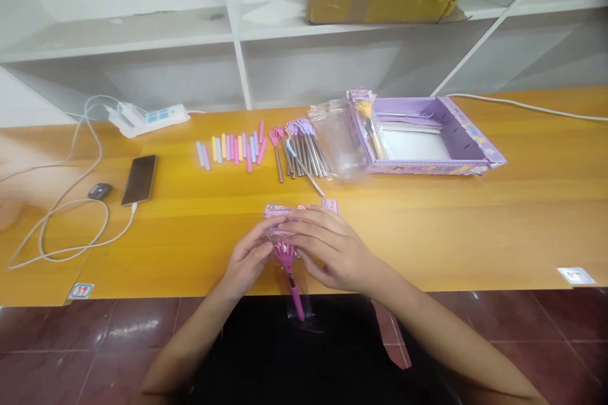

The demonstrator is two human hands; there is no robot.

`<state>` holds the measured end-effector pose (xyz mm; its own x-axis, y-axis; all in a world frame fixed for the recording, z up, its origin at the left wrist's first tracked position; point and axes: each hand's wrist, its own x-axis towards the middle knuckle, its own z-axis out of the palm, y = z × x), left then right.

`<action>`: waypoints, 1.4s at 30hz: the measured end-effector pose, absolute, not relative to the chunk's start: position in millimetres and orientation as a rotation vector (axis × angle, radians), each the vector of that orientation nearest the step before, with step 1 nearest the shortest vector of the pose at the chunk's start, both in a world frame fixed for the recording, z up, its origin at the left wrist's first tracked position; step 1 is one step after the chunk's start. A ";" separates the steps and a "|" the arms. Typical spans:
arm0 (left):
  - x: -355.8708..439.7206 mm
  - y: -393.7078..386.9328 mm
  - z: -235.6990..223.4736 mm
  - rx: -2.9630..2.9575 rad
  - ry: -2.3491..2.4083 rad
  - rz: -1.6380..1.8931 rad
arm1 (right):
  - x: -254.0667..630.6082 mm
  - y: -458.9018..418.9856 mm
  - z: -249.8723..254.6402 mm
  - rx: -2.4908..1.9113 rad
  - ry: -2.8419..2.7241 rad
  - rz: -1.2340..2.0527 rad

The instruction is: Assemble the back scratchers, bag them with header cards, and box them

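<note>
The pink claw-headed tool (285, 255) lies inside a clear bag (306, 312) at the middle of the front edge of the worktop (441, 221). The claw end points toward the rear edge; the pink grip extends past the front edge, above the person's lap. A purple printed card (275, 210) is at the top of the bag.

Left hand (247, 264): nearly closed, thumb and fingers gripping the upper left side of the bag. Right hand (335, 247): half open, fingers lightly bent across the card; whether the thumb pinches it cannot be determined.

Toward the rear edge, left to right, are: a row of coloured sleeves (236, 150); a group of claw-headed metal rods (302, 158); a stack of empty clear bags (339, 145); and a purple tray (394, 167). A bagged tool with a yellow claw (365, 109) rests on the tray's left wall. A phone (139, 180) lies toward the left end.
</note>
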<state>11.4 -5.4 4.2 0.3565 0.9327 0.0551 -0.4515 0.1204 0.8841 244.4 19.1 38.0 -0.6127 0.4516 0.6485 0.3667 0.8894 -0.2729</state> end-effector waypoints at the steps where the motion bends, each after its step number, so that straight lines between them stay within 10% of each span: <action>1: 11.4 -5.5 3.3 0.992 0.607 1.108 | 244.9 18.0 37.4 -0.597 -2.290 0.146; 15: 11.0 -9.5 -4.5 1.098 0.678 1.076 | 248.3 0.7 25.8 -0.886 -2.012 0.331; 24: 13.5 -12.3 8.8 1.210 0.746 1.038 | 242.4 -52.5 18.8 -1.104 -1.735 1.798; 42: 11.6 -16.0 1.7 1.298 0.579 1.173 | 303.8 -2.7 59.1 -1.166 -1.789 1.013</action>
